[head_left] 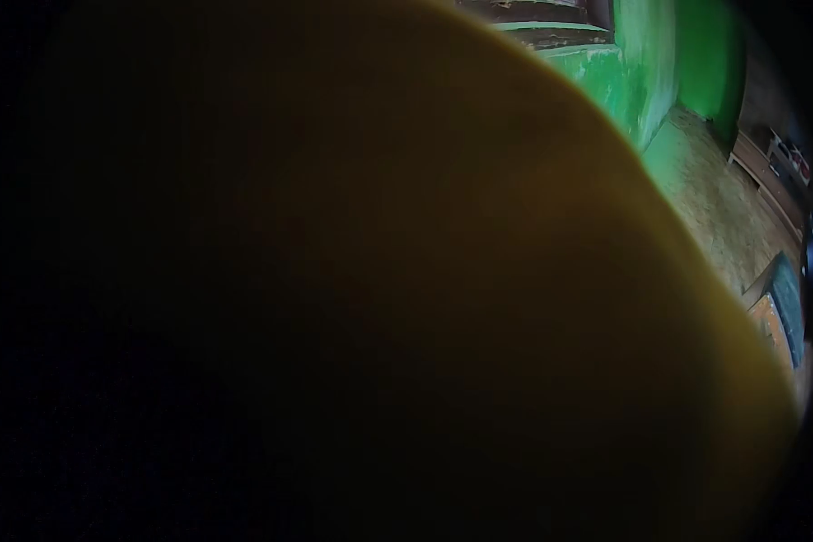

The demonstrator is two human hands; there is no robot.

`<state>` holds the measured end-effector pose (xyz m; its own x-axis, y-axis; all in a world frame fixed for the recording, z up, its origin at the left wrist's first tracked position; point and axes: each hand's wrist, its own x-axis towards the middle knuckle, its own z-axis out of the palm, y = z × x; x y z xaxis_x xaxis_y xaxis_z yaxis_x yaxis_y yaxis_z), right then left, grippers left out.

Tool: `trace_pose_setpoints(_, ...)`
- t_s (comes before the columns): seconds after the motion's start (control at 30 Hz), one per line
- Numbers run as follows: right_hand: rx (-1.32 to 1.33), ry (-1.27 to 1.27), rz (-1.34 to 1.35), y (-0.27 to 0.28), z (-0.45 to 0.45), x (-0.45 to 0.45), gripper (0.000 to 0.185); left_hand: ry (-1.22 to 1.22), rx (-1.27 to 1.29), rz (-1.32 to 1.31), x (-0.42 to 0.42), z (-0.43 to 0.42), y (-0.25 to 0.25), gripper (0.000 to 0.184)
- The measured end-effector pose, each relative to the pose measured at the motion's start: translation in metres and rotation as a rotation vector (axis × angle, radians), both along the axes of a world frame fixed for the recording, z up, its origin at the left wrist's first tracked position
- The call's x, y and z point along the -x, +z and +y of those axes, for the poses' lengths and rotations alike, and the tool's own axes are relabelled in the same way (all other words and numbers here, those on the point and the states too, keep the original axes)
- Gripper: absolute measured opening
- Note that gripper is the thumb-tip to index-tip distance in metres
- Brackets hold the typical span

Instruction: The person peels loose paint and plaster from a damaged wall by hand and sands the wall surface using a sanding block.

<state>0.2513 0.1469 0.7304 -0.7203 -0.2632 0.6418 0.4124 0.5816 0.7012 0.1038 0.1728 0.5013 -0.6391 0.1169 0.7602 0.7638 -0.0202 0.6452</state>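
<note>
A large, dark yellow-brown shape (pixel 479 235) lies right against the lens and covers most of the head view. It is too blurred and too close to say what it is. Its rounded edge runs from the top middle down to the lower right. I can make out neither my left hand nor my right hand, and anything behind this shape is hidden.
Past the edge, a green wall (pixel 646 72) meets a worn brownish floor (pixel 718 199). A dark wooden frame (pixel 560 34) is at the top. Brown wooden furniture (pixel 768 185) and a piece with a blue-grey top (pixel 789 303) stand at the right.
</note>
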Motion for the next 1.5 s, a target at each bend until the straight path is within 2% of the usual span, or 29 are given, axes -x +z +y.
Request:
trace_pose_setpoints(0.5,0.116,-0.004,0.153,-0.007,0.006,-0.059,0.034,-0.008,0.083,0.019,0.008,-0.019,-0.004,0.101)
trace_pose_setpoints(1.2,0.101,-0.171,0.305,-0.020,0.008,-0.122,0.045,-0.027,0.068,-0.014,0.018,-0.025,-0.013,0.111)
trace_pose_setpoints(1.3,0.103,-0.224,0.335,-0.027,0.003,-0.134,0.047,-0.016,0.098,-0.039,0.008,-0.066,-0.018,0.112)
trace_pose_setpoints(1.37,0.098,-0.281,0.365,-0.021,0.008,-0.152,0.048,0.100,0.225,0.010,-0.001,-0.101,-0.009,0.097)
trace_pose_setpoints(1.4,0.105,-0.304,0.386,-0.023,0.045,-0.172,0.049,0.157,0.253,0.036,-0.024,-0.041,0.008,0.090)
trace_pose_setpoints(1.43,0.099,-0.341,0.402,-0.028,0.042,-0.183,0.049,0.215,0.269,0.057,-0.022,-0.045,0.014,0.083)
trace_pose_setpoints(1.5,0.089,-0.409,0.422,-0.041,0.042,-0.208,0.050,0.131,0.236,0.043,-0.007,-0.040,0.007,0.090)
